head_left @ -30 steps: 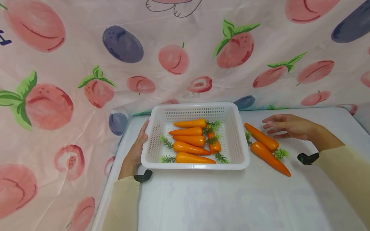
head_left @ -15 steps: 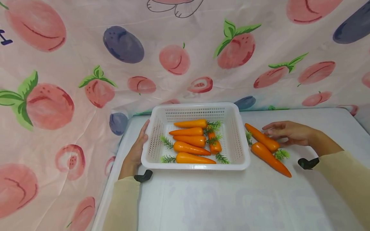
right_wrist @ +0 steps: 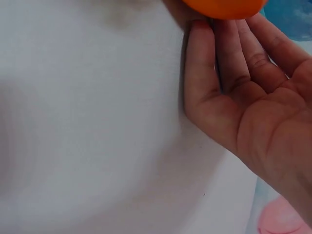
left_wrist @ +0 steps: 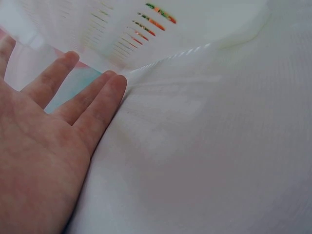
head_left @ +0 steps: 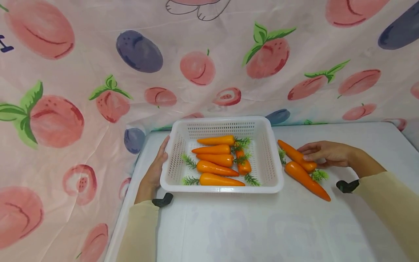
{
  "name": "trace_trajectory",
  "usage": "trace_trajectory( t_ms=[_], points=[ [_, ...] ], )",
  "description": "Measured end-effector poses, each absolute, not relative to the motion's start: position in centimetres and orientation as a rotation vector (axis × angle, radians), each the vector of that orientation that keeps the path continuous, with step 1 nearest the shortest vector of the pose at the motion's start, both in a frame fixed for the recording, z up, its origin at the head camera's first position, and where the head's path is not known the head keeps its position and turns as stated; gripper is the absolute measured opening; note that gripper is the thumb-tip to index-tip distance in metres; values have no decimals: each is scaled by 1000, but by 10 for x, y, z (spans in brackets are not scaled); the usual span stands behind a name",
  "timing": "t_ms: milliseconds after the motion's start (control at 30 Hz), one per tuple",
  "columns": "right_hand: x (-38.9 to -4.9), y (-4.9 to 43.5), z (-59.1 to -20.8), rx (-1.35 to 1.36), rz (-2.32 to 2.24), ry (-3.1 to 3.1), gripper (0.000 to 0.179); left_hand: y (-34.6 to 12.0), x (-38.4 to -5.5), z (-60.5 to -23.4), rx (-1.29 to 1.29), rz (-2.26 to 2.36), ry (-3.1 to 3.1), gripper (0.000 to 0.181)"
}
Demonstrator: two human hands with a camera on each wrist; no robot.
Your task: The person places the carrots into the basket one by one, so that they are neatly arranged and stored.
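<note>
My left hand (head_left: 154,171) lies along the left wall of a white plastic basket (head_left: 220,189), its fingers straight in the left wrist view. Several orange toy carrots (head_left: 216,168) with green leafy tops lie inside. Right of the basket, my right hand (head_left: 330,153) pinches the upper of two loose carrots (head_left: 289,150), its thumb on top near the thick end and its fingers at the far side. The right wrist view shows those fingertips reaching under the rounded orange end (right_wrist: 226,7). Just below lies the other loose carrot (head_left: 306,180), pointing toward the front right.
A white cloth covers the table (head_left: 248,229). Behind it and at the left hangs a pink curtain (head_left: 196,40) printed with fruit. Dark wrist devices (head_left: 347,186) sit at both cuffs.
My right hand has come down and slightly toward the front, taking hold of the upper loose carrot. The left hand and the basket have stayed where they were.
</note>
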State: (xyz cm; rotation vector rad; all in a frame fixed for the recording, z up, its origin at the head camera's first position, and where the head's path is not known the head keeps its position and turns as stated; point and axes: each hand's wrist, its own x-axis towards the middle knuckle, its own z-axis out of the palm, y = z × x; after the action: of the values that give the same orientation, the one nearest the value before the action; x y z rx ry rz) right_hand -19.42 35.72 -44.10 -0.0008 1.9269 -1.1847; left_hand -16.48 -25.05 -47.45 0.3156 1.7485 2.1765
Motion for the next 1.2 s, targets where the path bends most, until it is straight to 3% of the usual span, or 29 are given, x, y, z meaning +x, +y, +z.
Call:
trace_trajectory(
  t_ms=[1200],
  points=[
    [-193, 354, -437, 27, -1145, 1925, 72, -254, -169, -484, 299, 2179, 1756, 70]
  ],
)
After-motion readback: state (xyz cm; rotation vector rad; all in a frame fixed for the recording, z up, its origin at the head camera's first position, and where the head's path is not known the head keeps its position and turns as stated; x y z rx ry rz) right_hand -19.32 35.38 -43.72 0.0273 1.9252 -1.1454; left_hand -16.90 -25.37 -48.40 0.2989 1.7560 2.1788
